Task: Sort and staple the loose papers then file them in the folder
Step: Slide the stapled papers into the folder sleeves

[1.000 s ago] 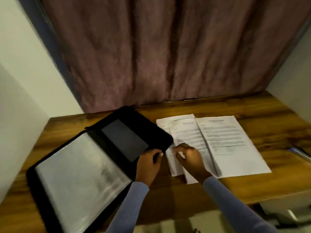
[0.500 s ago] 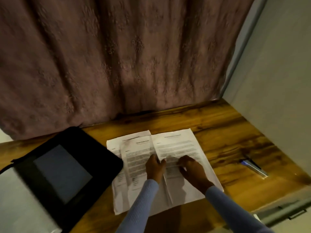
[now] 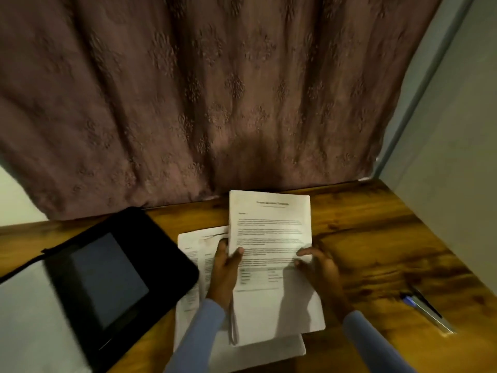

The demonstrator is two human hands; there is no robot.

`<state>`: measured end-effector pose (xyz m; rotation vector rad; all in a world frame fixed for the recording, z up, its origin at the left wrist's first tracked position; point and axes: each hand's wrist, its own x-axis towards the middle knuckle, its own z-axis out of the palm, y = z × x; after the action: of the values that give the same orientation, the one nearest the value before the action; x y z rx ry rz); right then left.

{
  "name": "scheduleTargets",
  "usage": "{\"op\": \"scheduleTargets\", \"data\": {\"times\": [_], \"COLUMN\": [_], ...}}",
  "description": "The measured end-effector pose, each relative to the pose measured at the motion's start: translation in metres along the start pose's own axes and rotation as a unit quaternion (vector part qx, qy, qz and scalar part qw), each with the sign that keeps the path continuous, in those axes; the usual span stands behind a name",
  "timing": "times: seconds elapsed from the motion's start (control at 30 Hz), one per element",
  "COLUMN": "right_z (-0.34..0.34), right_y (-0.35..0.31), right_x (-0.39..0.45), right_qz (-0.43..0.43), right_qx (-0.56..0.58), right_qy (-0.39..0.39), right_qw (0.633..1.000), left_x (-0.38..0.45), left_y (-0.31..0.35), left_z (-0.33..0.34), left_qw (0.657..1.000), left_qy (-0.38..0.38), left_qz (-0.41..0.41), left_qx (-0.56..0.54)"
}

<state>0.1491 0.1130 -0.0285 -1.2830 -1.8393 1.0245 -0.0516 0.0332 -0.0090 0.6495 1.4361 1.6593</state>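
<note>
A stack of printed sheets (image 3: 270, 230) is lifted off the wooden desk, its top edge tipped up toward the curtain. My left hand (image 3: 225, 267) grips its left edge, thumb on top. My right hand (image 3: 316, 265) holds its right edge with the thumb across the page. More loose papers (image 3: 192, 265) lie flat underneath and to the left. The open black folder (image 3: 115, 270) lies on the desk at the left, a clear sleeve page (image 3: 24, 319) showing at its near side. A stapler (image 3: 427, 310), silver and blue, lies at the right.
A mauve curtain (image 3: 215, 103) hangs right behind the desk. A grey wall (image 3: 451, 157) closes off the right side. Bare wooden desk top (image 3: 376, 238) lies between the papers and the stapler.
Both hands have taken hold of the right stack and raised it off the desk. The view has swung right and closer, so the folder sits further left in frame.
</note>
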Motion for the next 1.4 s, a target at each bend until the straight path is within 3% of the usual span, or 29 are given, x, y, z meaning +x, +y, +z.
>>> {"op": "scheduleTargets", "data": {"times": [0.13,0.2,0.43,0.6,0.77,0.83,0.9,0.97,1.07,1.23,1.4], "right_z": [0.013,0.027,0.107,0.163,0.22,0.236,0.249,0.255,0.258,0.254,0.245], "right_y": [-0.044,-0.062,-0.141,-0.205,-0.233,-0.238,-0.241,-0.245,-0.243,-0.235,-0.232], "right_x": [0.009,0.011,-0.027,-0.092,-0.14,-0.155,-0.168,-0.18,-0.2,-0.224,-0.232], "right_qz": [0.016,0.002,-0.048,-0.146,-0.213,-0.224,-0.23,-0.243,-0.262,-0.282,-0.307], "right_qx": [0.18,0.181,0.034,-0.15,-0.273,-0.306,-0.324,-0.33,-0.334,-0.341,-0.355], "right_qy": [-0.102,-0.153,-0.228,-0.274,-0.25,-0.236,-0.235,-0.246,-0.266,-0.303,-0.303], "right_qw": [0.978,0.971,0.972,0.939,0.904,0.895,0.887,0.879,0.865,0.844,0.829], "left_x": [-0.011,-0.025,-0.069,-0.106,-0.146,-0.162,-0.178,-0.191,-0.209,-0.216,-0.211], "left_y": [0.03,0.041,0.069,0.086,0.085,0.081,0.073,0.064,0.049,0.032,0.035], "left_z": [-0.041,-0.059,-0.129,-0.187,-0.256,-0.284,-0.318,-0.358,-0.415,-0.442,-0.433], "left_qw": [0.999,0.999,0.994,0.991,0.985,0.989,0.992,0.971,0.906,0.795,0.782], "left_qy": [0.037,0.036,0.066,-0.005,-0.06,-0.055,0.003,0.085,0.157,0.109,0.126], "left_qz": [0.0,-0.008,-0.074,-0.13,-0.155,-0.136,-0.078,0.006,-0.002,-0.036,-0.045], "left_qx": [-0.032,-0.039,0.037,-0.027,-0.043,0.003,0.097,0.224,0.394,0.596,0.609]}}
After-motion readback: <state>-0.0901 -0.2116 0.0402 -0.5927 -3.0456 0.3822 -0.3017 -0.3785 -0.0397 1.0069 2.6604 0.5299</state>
